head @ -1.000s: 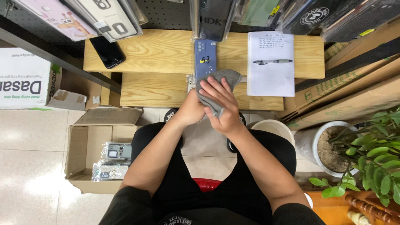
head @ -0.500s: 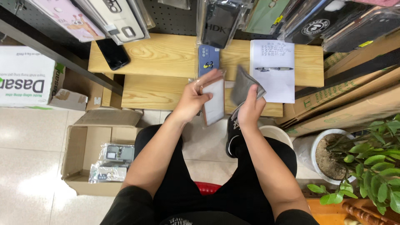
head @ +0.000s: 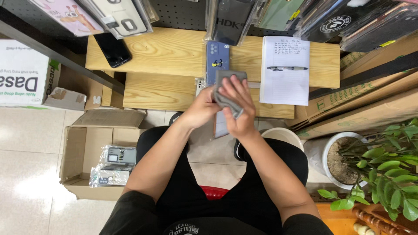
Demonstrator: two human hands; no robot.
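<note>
Both hands over shelf (head: 165, 93) front edge. Right hand (head: 237, 104) closed on grey cloth (head: 226, 89), pressing it down; left hand (head: 203, 106) grips a clear packet (head: 221, 126) beneath. Notepad (head: 283, 78) just right; bare wood left.

Wooden counter (head: 165, 52) as landmark. On its top step, left end: black phone (head: 112, 49), lying flat. Right end: lined notepad (head: 285, 69) w/ pen (head: 287, 68) across it. Above counter, packaged phone cases (head: 117, 17) hang from pegboard. Below-left of counter, on floor: open cardboard box (head: 82, 152) w/ a few bagged cases (head: 114, 166) inside. Left of counter: white printed carton (head: 21, 74). Right & below: potted plant (head: 383, 169), white pot, next to flat cardboard sheets (head: 365, 104).
</note>
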